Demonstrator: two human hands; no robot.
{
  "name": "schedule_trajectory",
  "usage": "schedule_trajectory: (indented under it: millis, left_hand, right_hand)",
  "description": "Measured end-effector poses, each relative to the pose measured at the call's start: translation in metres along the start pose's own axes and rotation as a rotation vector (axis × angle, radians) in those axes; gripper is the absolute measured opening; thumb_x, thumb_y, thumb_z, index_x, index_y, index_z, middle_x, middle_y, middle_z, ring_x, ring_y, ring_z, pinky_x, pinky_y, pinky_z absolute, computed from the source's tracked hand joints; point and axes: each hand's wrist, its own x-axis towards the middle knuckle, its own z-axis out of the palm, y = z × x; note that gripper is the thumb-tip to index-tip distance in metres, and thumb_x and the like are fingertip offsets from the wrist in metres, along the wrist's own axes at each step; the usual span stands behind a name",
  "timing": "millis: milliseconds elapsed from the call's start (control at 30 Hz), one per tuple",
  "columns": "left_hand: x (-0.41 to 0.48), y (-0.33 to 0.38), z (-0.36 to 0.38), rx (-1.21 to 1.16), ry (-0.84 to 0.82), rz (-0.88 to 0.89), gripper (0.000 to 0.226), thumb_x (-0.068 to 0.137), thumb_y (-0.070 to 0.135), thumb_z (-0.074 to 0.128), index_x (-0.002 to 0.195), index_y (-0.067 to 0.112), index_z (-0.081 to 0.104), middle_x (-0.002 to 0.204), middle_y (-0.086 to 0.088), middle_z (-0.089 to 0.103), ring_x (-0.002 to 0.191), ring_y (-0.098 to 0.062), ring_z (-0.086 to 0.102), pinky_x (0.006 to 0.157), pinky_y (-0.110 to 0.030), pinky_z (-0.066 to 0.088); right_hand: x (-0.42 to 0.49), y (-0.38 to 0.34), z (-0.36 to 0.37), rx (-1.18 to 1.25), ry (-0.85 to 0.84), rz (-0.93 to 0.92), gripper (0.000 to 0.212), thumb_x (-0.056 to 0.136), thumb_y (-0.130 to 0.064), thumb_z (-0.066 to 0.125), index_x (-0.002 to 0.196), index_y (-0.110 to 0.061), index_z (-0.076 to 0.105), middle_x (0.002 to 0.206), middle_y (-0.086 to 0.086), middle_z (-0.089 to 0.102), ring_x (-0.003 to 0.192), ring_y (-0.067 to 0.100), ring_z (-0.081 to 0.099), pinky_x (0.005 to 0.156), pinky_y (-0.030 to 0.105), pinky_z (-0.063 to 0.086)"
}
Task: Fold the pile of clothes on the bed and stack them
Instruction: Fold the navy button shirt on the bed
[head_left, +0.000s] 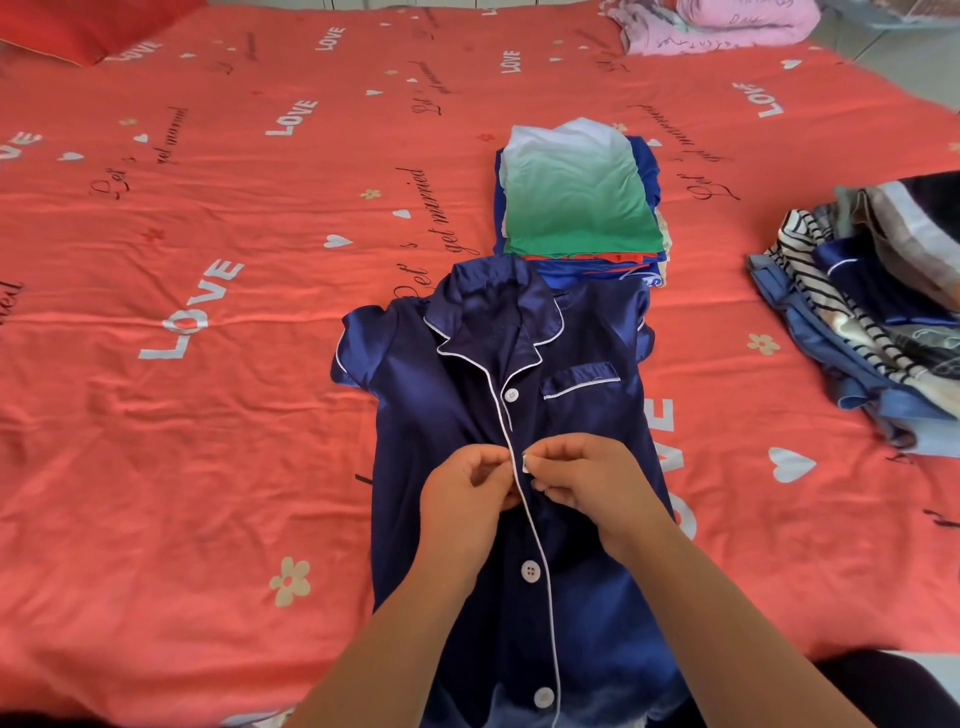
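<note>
Navy satin piped in white, the pyjama shirt (467, 395) lay flat and face up on the coral bedsheet (208, 260), collar pointing away from the person; both hands met at its front opening, between the top button (511, 395) and the next button (530, 570) down; the left hand (467, 488) pinched one fabric edge with curled fingers; the right hand (587, 478) pinched the opposite edge, with a small white thing at its fingertips, probably a button; the step in hand looked to be buttoning the shirt before folding; just beyond the collar stood the folded stack (576, 197), a green-and-white garment on top; well to the right lay the unfolded pile (872, 322); the next move would call for seating that button through its hole, then turning the slippery shirt over without rumpling it.
</note>
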Motion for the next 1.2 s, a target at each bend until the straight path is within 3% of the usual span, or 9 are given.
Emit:
schedule_trajectory:
  millis: [200,333,433,567,700,833,967,1100,1200]
  left_hand:
    - [0.007,0.002,0.0,0.205,-0.007,0.05,0.01,0.083,0.008,0.065,0.077,0.015,0.067,0.071,-0.001,0.07,0.062,-0.007,0.067,0.06,-0.016,0.054]
    - [0.011,-0.001,-0.001,0.44,0.018,0.155,0.015,0.081,0.012,0.065,0.07,0.022,0.063,0.07,0.004,0.068,0.07,-0.013,0.067,0.072,-0.027,0.054]
    - [0.008,-0.001,0.0,0.603,0.022,0.281,0.006,0.083,0.014,0.063,0.078,0.016,0.065,0.068,0.013,0.06,0.073,-0.01,0.063,0.069,-0.016,0.046]
    - [0.005,-0.003,0.002,0.648,0.072,0.357,0.006,0.083,0.016,0.064,0.079,0.013,0.066,0.073,0.008,0.064,0.072,-0.009,0.061,0.07,-0.018,0.045]
    - [0.008,-0.003,0.0,0.435,0.04,0.173,0.013,0.083,0.016,0.066,0.072,0.019,0.063,0.069,0.007,0.065,0.066,-0.006,0.063,0.069,-0.019,0.051]
    - [0.015,0.005,-0.004,-0.035,-0.096,-0.236,0.01,0.086,0.005,0.061,0.077,0.006,0.066,0.065,-0.001,0.061,0.055,-0.005,0.055,0.055,-0.016,0.05]
    - [0.018,0.015,-0.014,-0.105,-0.241,-0.401,0.013,0.088,0.003,0.059,0.076,0.004,0.063,0.066,-0.004,0.059,0.054,-0.007,0.054,0.053,-0.016,0.05]
    - [0.033,0.026,-0.018,0.611,-0.167,-0.024,0.021,0.089,0.016,0.059,0.071,0.006,0.06,0.068,-0.007,0.062,0.058,-0.018,0.058,0.062,-0.027,0.055]
    - [0.049,0.036,-0.015,0.76,0.008,0.264,0.021,0.089,0.025,0.058,0.076,0.008,0.062,0.077,-0.006,0.068,0.074,-0.024,0.064,0.077,-0.035,0.05]
  right_hand:
    - [-0.001,0.0,0.0,-0.042,0.03,-0.04,0.011,0.082,-0.002,0.065,0.078,-0.011,0.072,0.077,0.01,0.071,0.075,0.018,0.068,0.075,0.025,0.057]
    - [-0.003,0.0,0.002,-0.124,0.051,-0.083,0.011,0.083,-0.012,0.065,0.077,-0.015,0.074,0.074,0.005,0.072,0.075,0.016,0.07,0.077,0.029,0.058]
    - [-0.002,0.0,0.005,-0.224,0.089,-0.096,0.01,0.079,-0.015,0.067,0.071,-0.017,0.074,0.069,0.002,0.071,0.073,0.017,0.07,0.078,0.033,0.057]
    - [0.0,0.002,0.007,-0.248,0.138,-0.092,0.008,0.073,-0.004,0.06,0.07,-0.003,0.067,0.07,0.017,0.067,0.065,0.021,0.065,0.079,0.047,0.055]
    - [0.002,0.005,0.009,-0.178,0.122,-0.067,0.019,0.073,0.0,0.06,0.069,-0.015,0.071,0.071,0.011,0.07,0.071,0.027,0.067,0.079,0.044,0.056]
    - [0.003,0.005,0.006,-0.144,0.046,-0.069,0.018,0.079,-0.001,0.06,0.077,-0.017,0.068,0.077,0.011,0.071,0.074,0.023,0.065,0.08,0.039,0.055]
    - [0.013,0.001,0.0,-0.531,0.063,-0.145,0.013,0.078,-0.016,0.069,0.084,-0.018,0.058,0.074,-0.003,0.065,0.076,0.014,0.062,0.074,0.023,0.048]
    - [0.025,-0.007,-0.005,-0.619,0.162,-0.207,0.01,0.081,-0.016,0.066,0.091,-0.017,0.063,0.068,-0.01,0.06,0.075,0.012,0.061,0.062,0.006,0.038]
    - [0.041,-0.017,-0.004,-0.619,0.219,-0.297,0.016,0.085,-0.009,0.059,0.097,-0.015,0.068,0.079,-0.008,0.065,0.081,0.009,0.061,0.064,0.004,0.036]
